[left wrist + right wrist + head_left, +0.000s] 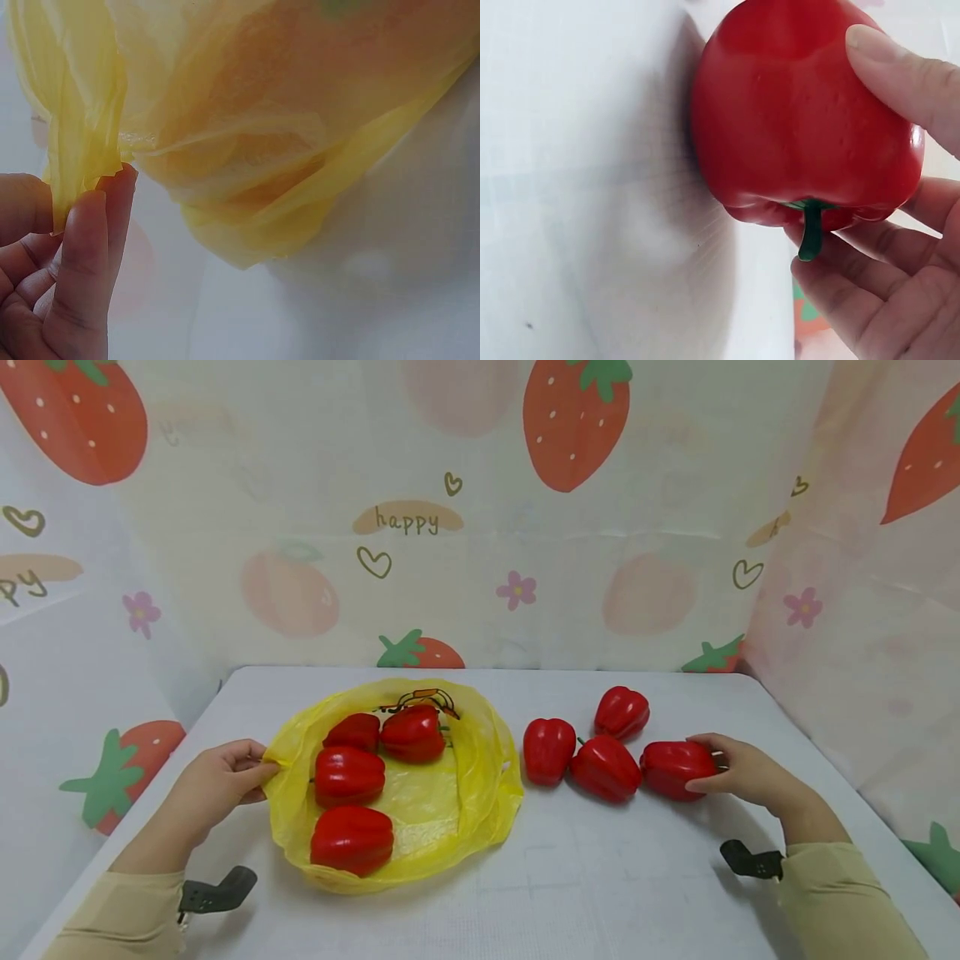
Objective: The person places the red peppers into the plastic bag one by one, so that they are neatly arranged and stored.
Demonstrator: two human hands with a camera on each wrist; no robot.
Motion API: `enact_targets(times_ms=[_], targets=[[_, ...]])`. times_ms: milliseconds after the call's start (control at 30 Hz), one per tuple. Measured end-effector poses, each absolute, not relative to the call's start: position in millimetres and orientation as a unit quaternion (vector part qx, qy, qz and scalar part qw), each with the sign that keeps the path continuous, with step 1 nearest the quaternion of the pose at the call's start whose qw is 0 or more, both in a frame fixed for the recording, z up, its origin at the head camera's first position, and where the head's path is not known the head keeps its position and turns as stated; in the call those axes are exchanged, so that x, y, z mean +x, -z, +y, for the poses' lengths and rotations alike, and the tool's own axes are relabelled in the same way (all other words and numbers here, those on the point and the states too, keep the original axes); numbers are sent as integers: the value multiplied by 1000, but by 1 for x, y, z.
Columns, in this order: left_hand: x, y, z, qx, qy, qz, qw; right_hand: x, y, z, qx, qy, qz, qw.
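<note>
My left hand (223,775) pinches the left rim of a yellow plastic bag (480,793), which lies spread with its mouth facing up. In the left wrist view, thumb and fingers nip a gathered fold of the bag (82,112). Several red bell peppers (351,839) lie inside, mostly along the bag's left and back. On the right, my right hand (750,772) grips a red bell pepper (677,768) at its right end. The right wrist view shows this pepper (802,127) between thumb and fingers, its green stem toward the fingers.
Three more red peppers sit between the bag and my right hand: one at the left (549,752), one in front (606,768), one behind (622,712). All rest on a white table (570,885). Strawberry-printed cloth walls (480,593) stand behind and at both sides.
</note>
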State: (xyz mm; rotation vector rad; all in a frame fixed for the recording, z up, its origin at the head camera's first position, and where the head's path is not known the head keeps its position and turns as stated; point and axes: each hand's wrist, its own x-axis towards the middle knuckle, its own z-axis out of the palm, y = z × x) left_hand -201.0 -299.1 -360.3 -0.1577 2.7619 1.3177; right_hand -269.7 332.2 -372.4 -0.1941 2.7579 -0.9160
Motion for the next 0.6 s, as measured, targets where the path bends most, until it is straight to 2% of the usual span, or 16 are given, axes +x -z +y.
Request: enact_targets(times_ms=[333, 600], targets=[[-201, 360, -299, -49, -431, 900, 38, -270, 361, 331, -80, 330, 937, 81], [-202, 362, -299, -51, -434, 899, 40, -265, 341, 309, -122, 351, 926, 69]])
